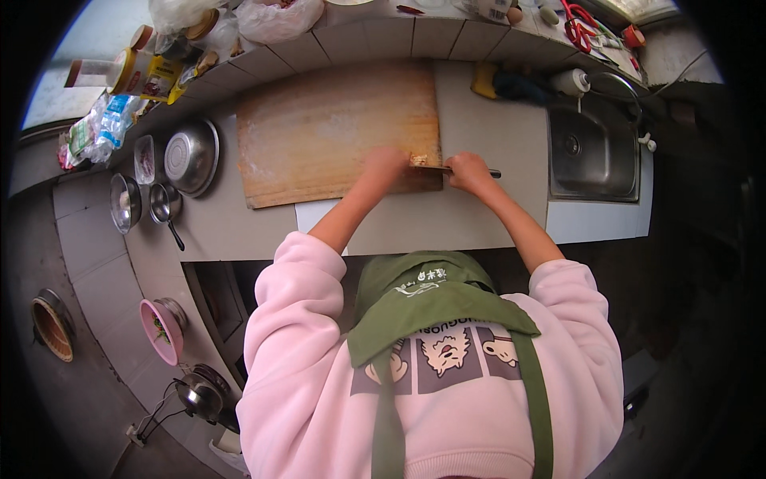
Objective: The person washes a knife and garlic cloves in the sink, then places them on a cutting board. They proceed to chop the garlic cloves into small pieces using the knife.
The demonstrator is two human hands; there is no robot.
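Observation:
My right hand (468, 172) grips the dark handle of a kitchen knife (495, 173). Its blade points left over the right edge of a large wooden cutting board (335, 120). Beside the blade lies a small pile of pale and reddish chopped food (419, 159). My left hand (386, 163), blurred, is over the board just left of that pile. Its fingers are not clear enough to show whether they hold anything. A white sheet (316, 214) shows under the board's front edge.
On the right is a steel sink (589, 179) with a curved faucet (622, 78). An overturned metal bowl (191, 157), a small saucepan (164, 202) and a clear container (144, 158) stand left of the board. Jars (122, 69) and bags line the ledge behind. A pink basin (145, 314) holds greens.

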